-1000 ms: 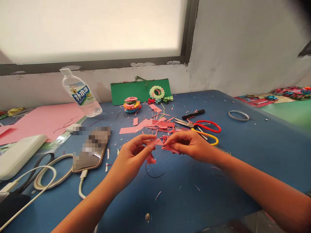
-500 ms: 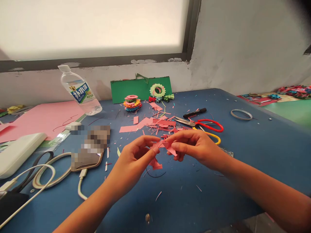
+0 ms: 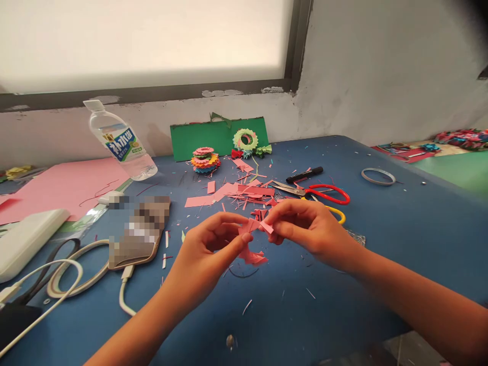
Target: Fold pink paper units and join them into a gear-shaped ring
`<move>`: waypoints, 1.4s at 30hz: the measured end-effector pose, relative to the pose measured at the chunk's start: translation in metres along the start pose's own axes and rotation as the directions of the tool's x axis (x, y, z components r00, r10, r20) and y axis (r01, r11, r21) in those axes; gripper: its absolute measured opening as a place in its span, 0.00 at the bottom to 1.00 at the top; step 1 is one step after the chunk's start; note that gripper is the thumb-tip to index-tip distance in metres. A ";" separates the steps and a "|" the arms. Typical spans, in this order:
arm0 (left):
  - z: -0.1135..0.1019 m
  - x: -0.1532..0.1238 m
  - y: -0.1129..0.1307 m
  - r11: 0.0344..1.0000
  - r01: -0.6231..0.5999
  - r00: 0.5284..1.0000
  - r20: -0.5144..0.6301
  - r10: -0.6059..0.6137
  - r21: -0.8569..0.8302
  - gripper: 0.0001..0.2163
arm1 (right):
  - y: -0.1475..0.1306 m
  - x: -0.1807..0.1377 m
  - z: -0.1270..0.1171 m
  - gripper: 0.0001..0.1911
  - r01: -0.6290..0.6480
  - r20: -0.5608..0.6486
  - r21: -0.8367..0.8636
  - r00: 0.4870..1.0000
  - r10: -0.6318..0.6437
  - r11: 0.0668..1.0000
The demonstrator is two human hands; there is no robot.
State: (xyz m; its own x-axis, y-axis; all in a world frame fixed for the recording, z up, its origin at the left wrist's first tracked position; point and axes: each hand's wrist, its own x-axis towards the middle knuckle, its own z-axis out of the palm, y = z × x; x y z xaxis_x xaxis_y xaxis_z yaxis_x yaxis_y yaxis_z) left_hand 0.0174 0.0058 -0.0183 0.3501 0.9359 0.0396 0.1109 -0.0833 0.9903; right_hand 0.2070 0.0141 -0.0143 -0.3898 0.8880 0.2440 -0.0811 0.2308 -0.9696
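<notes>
grip of two hands: left hand [image 3: 208, 247], right hand [image 3: 305, 227], on one pink paper piece [image 3: 253, 226]

pink paper piece [image 3: 254, 239], maybe reddish

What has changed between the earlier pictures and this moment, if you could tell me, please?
Both hands kept hold of the folded pink paper piece. The right hand drew its end in toward the left hand, so the paper bunched shorter, with more hanging below. The red scissors, the bottle and the scraps on the table stayed put.
</notes>
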 end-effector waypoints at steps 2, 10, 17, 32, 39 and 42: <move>0.000 0.001 0.000 1.000 -0.012 0.999 -0.035 0.013 0.023 0.07 | 0.000 -0.001 -0.001 0.03 0.017 -0.028 -0.002 0.999 -0.017 1.000; 0.001 -0.001 -0.002 0.999 -0.021 0.999 -0.037 0.023 0.040 0.07 | 0.004 0.002 -0.003 0.08 -0.032 -0.118 0.049 0.992 0.037 0.998; -0.004 0.010 -0.013 0.987 0.033 0.998 -0.056 -0.025 0.160 0.09 | 0.016 -0.009 0.009 0.03 0.444 0.258 -0.426 0.895 -0.365 0.788; -0.008 0.014 -0.018 0.979 0.036 0.997 -0.068 -0.023 0.202 0.10 | 0.043 -0.022 0.037 0.09 0.536 0.757 -0.423 0.652 -0.040 0.731; -0.010 0.010 -0.011 0.990 -0.005 0.995 -0.099 0.019 0.141 0.09 | 0.029 -0.005 0.012 0.10 0.072 0.389 -0.246 0.921 0.030 0.967; -0.010 0.010 -0.009 0.989 -0.001 0.992 -0.123 0.019 0.146 0.09 | 0.022 0.007 -0.002 0.09 -0.007 0.118 -0.073 0.993 0.016 0.997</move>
State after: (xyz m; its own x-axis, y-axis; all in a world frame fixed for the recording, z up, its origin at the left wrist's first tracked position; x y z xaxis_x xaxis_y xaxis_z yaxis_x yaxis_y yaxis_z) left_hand 0.0105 0.0197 -0.0259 0.2352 0.9691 0.0744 0.2456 -0.1333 0.9601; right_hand 0.2049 0.0260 -0.0338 -0.4966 0.8384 0.2248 -0.0111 0.2529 -0.9674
